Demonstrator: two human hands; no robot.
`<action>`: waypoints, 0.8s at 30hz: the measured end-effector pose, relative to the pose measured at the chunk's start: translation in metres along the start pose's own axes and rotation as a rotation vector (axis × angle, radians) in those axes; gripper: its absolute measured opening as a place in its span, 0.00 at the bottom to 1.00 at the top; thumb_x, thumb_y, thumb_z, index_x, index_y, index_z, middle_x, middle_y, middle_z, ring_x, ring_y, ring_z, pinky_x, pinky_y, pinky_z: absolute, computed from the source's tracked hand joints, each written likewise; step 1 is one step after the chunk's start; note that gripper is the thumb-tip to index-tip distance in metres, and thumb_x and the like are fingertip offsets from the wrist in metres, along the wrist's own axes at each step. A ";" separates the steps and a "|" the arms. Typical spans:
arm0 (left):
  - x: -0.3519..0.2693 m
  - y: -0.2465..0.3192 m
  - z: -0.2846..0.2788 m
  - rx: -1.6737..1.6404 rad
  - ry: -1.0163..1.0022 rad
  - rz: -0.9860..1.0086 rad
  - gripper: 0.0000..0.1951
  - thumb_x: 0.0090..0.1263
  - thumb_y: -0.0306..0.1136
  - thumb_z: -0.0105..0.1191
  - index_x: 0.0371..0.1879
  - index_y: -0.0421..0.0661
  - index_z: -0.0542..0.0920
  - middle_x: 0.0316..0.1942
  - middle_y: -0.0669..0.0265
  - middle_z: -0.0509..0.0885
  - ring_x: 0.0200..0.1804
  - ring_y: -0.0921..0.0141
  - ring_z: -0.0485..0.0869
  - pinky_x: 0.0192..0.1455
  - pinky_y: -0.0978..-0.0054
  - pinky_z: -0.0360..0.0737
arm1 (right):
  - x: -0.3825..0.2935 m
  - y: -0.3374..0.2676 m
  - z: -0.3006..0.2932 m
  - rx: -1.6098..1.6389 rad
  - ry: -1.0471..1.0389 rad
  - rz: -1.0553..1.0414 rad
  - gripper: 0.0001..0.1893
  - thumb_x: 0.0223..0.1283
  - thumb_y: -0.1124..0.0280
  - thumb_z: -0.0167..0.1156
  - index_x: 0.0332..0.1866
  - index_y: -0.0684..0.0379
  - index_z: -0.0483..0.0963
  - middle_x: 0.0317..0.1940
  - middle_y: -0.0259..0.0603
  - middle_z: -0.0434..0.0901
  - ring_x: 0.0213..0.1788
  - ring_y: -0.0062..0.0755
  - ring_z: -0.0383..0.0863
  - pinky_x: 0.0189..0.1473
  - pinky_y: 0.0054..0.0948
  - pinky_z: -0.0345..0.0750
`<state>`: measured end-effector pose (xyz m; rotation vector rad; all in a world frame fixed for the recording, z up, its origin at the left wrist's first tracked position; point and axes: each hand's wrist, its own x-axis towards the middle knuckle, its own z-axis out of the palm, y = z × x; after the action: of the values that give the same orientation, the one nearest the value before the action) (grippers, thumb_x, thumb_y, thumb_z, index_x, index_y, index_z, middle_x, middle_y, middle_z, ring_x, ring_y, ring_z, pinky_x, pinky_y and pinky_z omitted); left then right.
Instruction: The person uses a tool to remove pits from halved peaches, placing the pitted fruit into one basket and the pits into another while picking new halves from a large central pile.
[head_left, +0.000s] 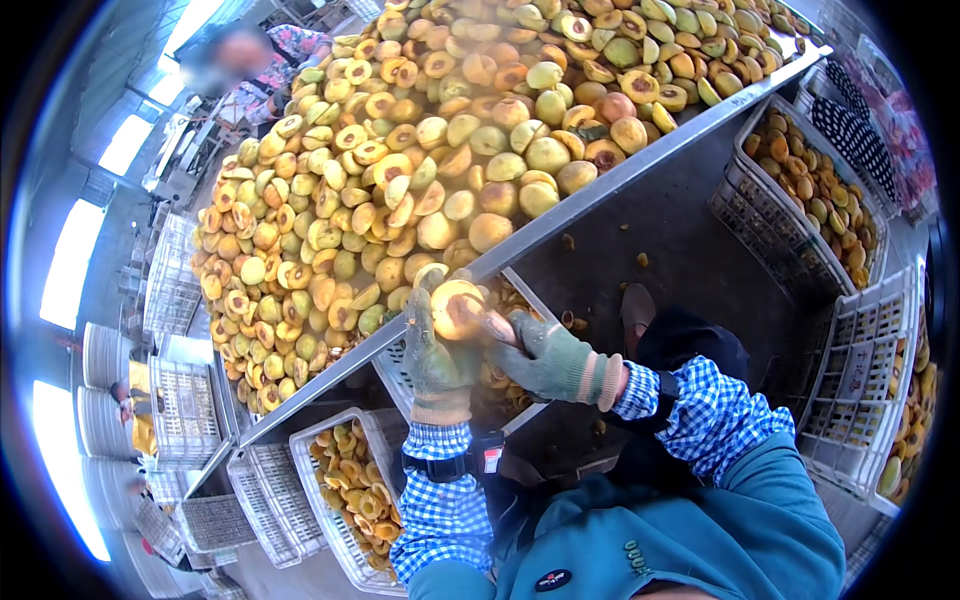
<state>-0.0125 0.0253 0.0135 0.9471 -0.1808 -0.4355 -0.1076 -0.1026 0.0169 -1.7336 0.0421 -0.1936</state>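
A halved peach (456, 309), cut face up, is in my left hand (439, 360), which wears a green knit glove and is above the metal table's rim. My right hand (540, 356), gloved alike, grips a small tool (501, 330) whose tip meets the cut face; its exact kind is blurred. Beyond the rim, a large heap of peaches (420, 180), many of them halved, covers the metal table (585, 196). Under my hands, partly hidden, is a white plastic crate (394, 371) with fruit pieces in it.
Crates of fruit halves stand at the lower left (300, 450) and right (795, 240), with another crate (847, 382) at far right. Empty-looking stacked crates (274, 502) stand at left. A co-worker (259, 82) is across the table; another person's patterned clothing (900, 142) shows at upper right.
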 end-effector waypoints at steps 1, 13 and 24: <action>0.001 -0.001 0.001 0.103 0.017 0.024 0.21 0.74 0.45 0.45 0.58 0.42 0.69 0.49 0.59 0.79 0.48 0.61 0.79 0.52 0.65 0.78 | 0.002 -0.004 -0.002 0.015 -0.064 0.159 0.11 0.65 0.63 0.56 0.35 0.62 0.70 0.28 0.54 0.77 0.31 0.52 0.79 0.35 0.39 0.73; 0.006 -0.012 -0.009 0.222 -0.046 0.122 0.24 0.72 0.49 0.48 0.54 0.38 0.73 0.48 0.55 0.80 0.48 0.64 0.80 0.53 0.68 0.77 | 0.001 0.039 0.003 -0.247 -0.097 -0.073 0.10 0.61 0.66 0.54 0.41 0.62 0.70 0.32 0.56 0.78 0.36 0.56 0.79 0.39 0.43 0.74; 0.016 0.002 -0.020 0.234 0.047 -0.037 0.25 0.73 0.53 0.43 0.58 0.45 0.70 0.54 0.52 0.77 0.50 0.58 0.80 0.51 0.59 0.79 | -0.001 -0.004 -0.017 0.329 -0.207 0.451 0.13 0.64 0.59 0.53 0.41 0.59 0.73 0.26 0.40 0.79 0.29 0.28 0.80 0.32 0.29 0.76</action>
<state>0.0093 0.0336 0.0030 1.1914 -0.1744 -0.4317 -0.1119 -0.1181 0.0231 -1.3679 0.2344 0.2967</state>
